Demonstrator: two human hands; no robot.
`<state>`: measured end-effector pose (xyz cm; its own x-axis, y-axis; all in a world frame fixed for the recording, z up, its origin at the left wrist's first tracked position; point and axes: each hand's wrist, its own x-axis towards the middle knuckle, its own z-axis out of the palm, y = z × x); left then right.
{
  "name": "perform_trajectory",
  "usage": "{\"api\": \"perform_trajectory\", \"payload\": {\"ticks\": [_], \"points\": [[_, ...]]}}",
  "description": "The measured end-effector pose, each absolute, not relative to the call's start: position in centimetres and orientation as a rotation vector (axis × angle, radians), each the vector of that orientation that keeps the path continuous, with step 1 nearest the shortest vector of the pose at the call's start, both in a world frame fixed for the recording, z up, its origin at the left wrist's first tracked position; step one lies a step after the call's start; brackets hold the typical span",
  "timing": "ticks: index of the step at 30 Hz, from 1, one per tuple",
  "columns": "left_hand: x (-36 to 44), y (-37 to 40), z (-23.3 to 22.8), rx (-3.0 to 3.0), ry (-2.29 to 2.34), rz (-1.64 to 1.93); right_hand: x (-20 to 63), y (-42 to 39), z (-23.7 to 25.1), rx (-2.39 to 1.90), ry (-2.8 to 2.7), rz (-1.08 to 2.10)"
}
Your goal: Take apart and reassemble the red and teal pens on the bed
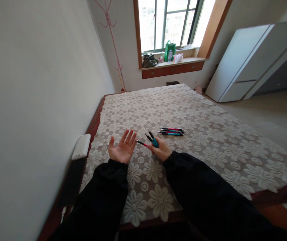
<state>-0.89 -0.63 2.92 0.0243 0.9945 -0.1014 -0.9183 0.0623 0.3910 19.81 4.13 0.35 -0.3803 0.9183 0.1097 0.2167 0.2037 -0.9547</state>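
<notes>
My left hand (122,149) is open above the tablecloth, palm up with the fingers spread and nothing in it. Just to its right, my right hand (161,149) is closed around several pens. Two of these are teal and black pens (154,141) that point up and to the left. A red and black pen (141,143) sticks out lower, its tip close to the fingers of my left hand. Beyond my right hand, a small group of pens (171,132) in red, teal and black lies side by side on the cloth.
A floral lace tablecloth (153,110) covers the wooden table. At the left edge lie a white power bank (81,147) and a dark flat object (72,182) beside a white cable (63,214). The wall runs close along the left. Behind stand a pink coat rack (112,36) and a white fridge (246,60).
</notes>
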Motion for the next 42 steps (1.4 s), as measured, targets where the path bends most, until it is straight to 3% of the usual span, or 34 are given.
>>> {"api": "perform_trajectory", "payload": {"ticks": [13, 29, 36, 42], "points": [[0.0, -0.8, 3.0, 0.280, 0.385, 1.400, 19.7, 3.4, 1.3, -0.932, -1.769, 1.175], [1.1, -1.0, 2.6, 0.428, 0.505, 1.216, 18.8, 1.4, 1.6, -0.634, -1.837, 1.585], [0.8, -0.9, 2.4, 0.496, 0.429, 1.230, 19.2, 3.1, 0.8, -0.884, -1.446, 1.343], [0.8, -1.0, 2.3, 0.520, 0.444, 1.242, 19.1, 3.0, 1.1, -0.846, -1.676, 1.288]]}}
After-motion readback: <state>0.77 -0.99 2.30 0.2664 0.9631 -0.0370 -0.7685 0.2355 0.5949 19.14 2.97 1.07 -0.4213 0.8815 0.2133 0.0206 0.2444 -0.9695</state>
